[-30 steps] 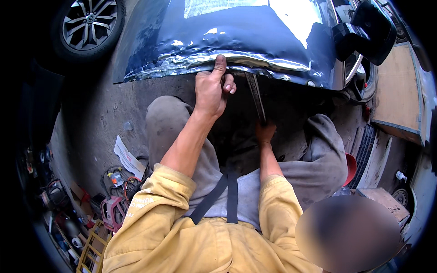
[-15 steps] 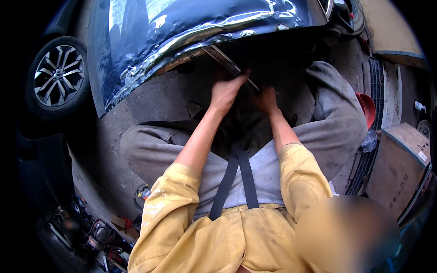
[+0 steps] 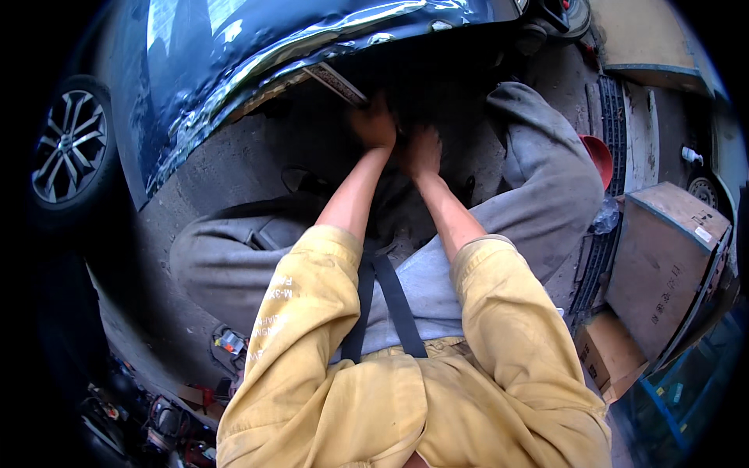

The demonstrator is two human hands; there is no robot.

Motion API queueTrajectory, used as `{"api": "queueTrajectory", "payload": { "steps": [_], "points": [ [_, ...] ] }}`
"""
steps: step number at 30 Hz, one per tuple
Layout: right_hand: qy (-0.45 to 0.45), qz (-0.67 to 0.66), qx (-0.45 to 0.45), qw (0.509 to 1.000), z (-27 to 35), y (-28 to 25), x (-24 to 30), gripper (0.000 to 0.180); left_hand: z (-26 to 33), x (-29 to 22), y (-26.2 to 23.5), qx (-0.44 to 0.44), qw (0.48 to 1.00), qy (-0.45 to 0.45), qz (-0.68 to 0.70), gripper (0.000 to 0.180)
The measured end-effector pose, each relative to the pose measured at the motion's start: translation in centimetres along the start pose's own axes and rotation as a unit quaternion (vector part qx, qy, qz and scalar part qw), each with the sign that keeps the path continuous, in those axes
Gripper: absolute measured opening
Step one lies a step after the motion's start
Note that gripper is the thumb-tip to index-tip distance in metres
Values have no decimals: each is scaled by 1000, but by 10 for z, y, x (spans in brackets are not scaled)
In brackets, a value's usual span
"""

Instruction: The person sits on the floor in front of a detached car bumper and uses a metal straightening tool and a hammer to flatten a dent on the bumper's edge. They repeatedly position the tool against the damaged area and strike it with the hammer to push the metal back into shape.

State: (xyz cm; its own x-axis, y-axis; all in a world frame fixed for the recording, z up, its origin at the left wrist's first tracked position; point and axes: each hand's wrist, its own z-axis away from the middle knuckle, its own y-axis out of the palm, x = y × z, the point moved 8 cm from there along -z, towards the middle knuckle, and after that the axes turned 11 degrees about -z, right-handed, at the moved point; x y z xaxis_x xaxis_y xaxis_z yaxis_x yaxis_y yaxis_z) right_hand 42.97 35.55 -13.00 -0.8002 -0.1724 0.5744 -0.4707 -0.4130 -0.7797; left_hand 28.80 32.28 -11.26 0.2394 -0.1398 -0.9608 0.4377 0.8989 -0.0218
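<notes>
A dark blue car body panel (image 3: 211, 74), shiny and badly dented, runs across the top with a torn, crumpled lower edge. From under that edge a flat metal bar (image 3: 337, 84) slants down and right. My left hand (image 3: 373, 126) is closed around the bar in the shadow, its fingers dark and smeared. Just right of it and a little nearer, my right hand (image 3: 421, 152) is closed at the bar's near end. Motion blurs it, and most of that end is hidden in the dark.
My bent legs in grey trousers (image 3: 538, 179) spread on either side. A car wheel (image 3: 70, 144) stands at the left. To the right are a red bowl-like thing (image 3: 597, 162), a wooden box (image 3: 663, 261) and a cardboard box (image 3: 608, 355). Tools and parts lie lower left.
The whole view has shifted, so the car and wheel sit further left. Both hands have drawn closer together, and less of the bar shows between them. The cardboard box has come into view.
</notes>
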Motion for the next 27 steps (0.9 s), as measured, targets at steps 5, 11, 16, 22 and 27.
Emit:
{"api": "queueTrajectory", "payload": {
  "steps": [5,11,16,22,27],
  "points": [
    [89,104,43,990,76,-20,-15,67,6,-12,10,26,998,-43,28,28],
    [-43,155,220,962,117,6,21,46,-30,24,5,-25,992,108,-54,28],
    [-80,160,264,948,130,15,14,40,-21,21,13,21,982,7,-188,44],
    [-88,189,336,919,144,21,21,36,-36,16,1,-54,969,160,-178,35],
    [-77,197,342,916,133,24,19,37,-35,19,3,52,979,90,-176,38]
  ]
}}
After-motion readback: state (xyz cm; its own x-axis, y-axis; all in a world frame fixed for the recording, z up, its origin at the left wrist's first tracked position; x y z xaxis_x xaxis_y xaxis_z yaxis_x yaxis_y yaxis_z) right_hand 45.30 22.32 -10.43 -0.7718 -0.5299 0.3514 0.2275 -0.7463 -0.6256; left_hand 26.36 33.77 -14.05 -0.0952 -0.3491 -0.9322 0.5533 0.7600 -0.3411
